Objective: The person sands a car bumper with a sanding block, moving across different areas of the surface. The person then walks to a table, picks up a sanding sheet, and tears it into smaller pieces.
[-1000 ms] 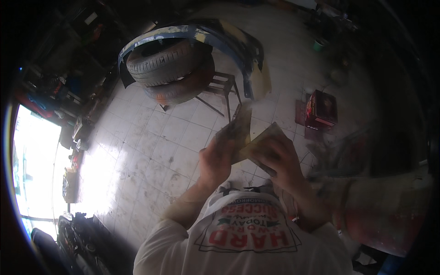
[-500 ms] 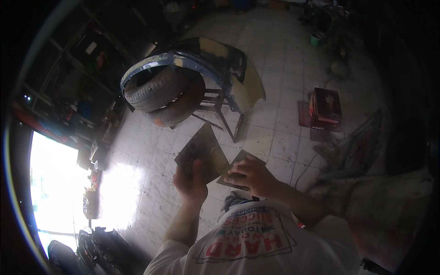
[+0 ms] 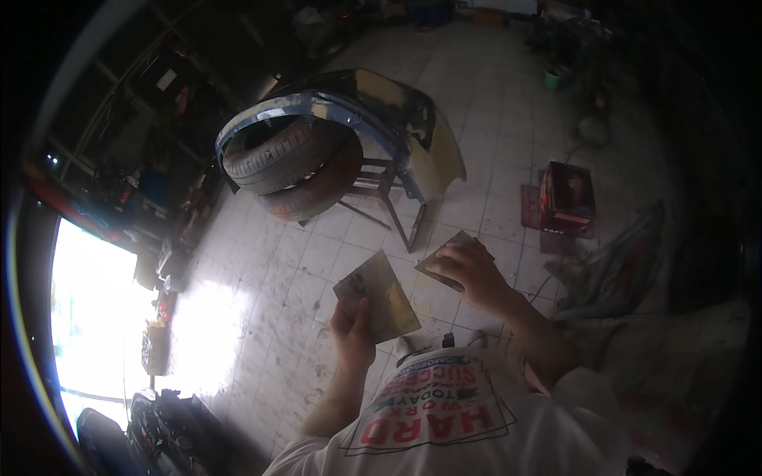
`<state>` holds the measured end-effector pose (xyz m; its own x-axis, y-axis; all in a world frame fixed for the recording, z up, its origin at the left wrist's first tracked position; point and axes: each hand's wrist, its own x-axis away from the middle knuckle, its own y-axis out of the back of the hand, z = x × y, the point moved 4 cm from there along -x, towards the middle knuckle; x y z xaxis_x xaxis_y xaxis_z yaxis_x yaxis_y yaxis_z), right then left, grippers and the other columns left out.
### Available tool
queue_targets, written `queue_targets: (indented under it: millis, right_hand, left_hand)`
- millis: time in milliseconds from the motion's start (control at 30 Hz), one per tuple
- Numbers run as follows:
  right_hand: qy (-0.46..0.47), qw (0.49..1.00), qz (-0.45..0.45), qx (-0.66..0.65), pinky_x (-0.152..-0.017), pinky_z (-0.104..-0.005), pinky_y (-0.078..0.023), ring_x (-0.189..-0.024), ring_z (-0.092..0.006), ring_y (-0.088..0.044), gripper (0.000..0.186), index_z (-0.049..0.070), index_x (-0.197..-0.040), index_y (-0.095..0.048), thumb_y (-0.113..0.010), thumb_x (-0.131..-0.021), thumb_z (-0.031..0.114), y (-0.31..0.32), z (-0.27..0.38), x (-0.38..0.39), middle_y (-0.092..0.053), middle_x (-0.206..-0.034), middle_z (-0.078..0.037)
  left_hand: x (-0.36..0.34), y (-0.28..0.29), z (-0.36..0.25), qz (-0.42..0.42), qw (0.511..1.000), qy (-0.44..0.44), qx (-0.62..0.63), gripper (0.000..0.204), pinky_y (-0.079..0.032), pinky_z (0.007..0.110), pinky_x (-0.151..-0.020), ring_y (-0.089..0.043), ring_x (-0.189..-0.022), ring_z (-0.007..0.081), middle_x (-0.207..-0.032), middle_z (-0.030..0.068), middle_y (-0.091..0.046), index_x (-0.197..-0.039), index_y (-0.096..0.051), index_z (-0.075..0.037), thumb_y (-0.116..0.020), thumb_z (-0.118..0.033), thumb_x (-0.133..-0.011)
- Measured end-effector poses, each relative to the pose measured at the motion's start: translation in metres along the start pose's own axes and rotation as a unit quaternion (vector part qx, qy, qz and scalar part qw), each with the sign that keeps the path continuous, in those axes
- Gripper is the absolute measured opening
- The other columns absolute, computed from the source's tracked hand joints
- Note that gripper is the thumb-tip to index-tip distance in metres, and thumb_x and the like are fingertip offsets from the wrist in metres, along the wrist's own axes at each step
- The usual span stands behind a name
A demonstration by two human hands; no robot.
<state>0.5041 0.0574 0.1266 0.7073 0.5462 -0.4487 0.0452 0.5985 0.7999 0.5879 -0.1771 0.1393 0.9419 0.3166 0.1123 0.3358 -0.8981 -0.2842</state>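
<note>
My left hand [image 3: 352,329] grips a flat rectangular putty board [image 3: 379,279] by its lower left side, thumb over the face. Yellowish paste is smeared across that face, with darker marks toward the upper left. To the right and a little higher, my right hand [image 3: 475,274] is closed over a smaller, thin, flat putty spreader [image 3: 438,268], which the fingers partly cover. A gap separates spreader and board. Farther off, a curved dark car fender [image 3: 438,155] with yellowish filler patches rests over stacked tires [image 3: 278,159] and a wooden stool [image 3: 387,208].
A dark red box [image 3: 570,194] stands on the tiled floor at the right, with a dark car part [image 3: 615,270] nearer me. Cluttered shelves [image 3: 159,186] line the left side beside a bright doorway [image 3: 99,309]. A green pot [image 3: 552,79] stands far back.
My right hand has moved up and right with the spreader, away from the board. My left hand has shifted right and slightly down with the board. The view has tilted slightly.
</note>
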Motion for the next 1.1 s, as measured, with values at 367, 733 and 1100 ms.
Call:
queue_targets:
  millis: [367, 733, 1100]
  right_hand:
    - [0.068, 0.981, 0.157, -0.091, -0.106, -0.0452, -0.041, -0.126, -0.0260, -0.053, 0.050, 0.022, -0.123, -0.074, -0.077, -0.075, 0.009, -0.031, 0.074, 0.009, -0.061, -0.127, -0.002]
    - [-0.019, 0.999, -0.012, 0.047, -0.110, -0.0465, -0.043, -0.128, -0.0312, -0.051, 0.058, 0.023, -0.124, -0.070, -0.079, -0.071, 0.002, -0.010, 0.033, 0.001, -0.054, -0.132, -0.008]
    - [0.058, 0.994, -0.034, -0.091, -0.111, -0.0517, -0.038, -0.125, -0.0280, -0.054, 0.056, 0.028, -0.123, -0.071, -0.076, -0.072, 0.007, -0.021, 0.082, 0.014, -0.058, -0.126, -0.005]
  left_hand:
    - [-0.014, -0.005, -0.048, -0.010, 0.936, -0.315, -0.156, 0.031, -0.053, 0.029, -0.091, -0.065, -0.106, 0.0168, -0.118, 0.0107, -0.070, -0.133, -0.058, 0.005, -0.057, -0.005, -0.104]
    - [-0.034, -0.003, -0.013, 0.041, 0.986, 0.108, 0.117, 0.036, -0.056, 0.036, -0.092, -0.065, -0.113, 0.0238, -0.127, 0.0141, -0.063, -0.139, -0.051, 0.003, -0.055, -0.012, -0.106]
    - [-0.047, -0.015, -0.068, 0.058, 0.945, -0.278, -0.160, 0.028, -0.055, 0.029, -0.085, -0.069, -0.096, 0.0148, -0.109, 0.0109, -0.075, -0.127, -0.064, 0.003, -0.060, -0.012, -0.104]
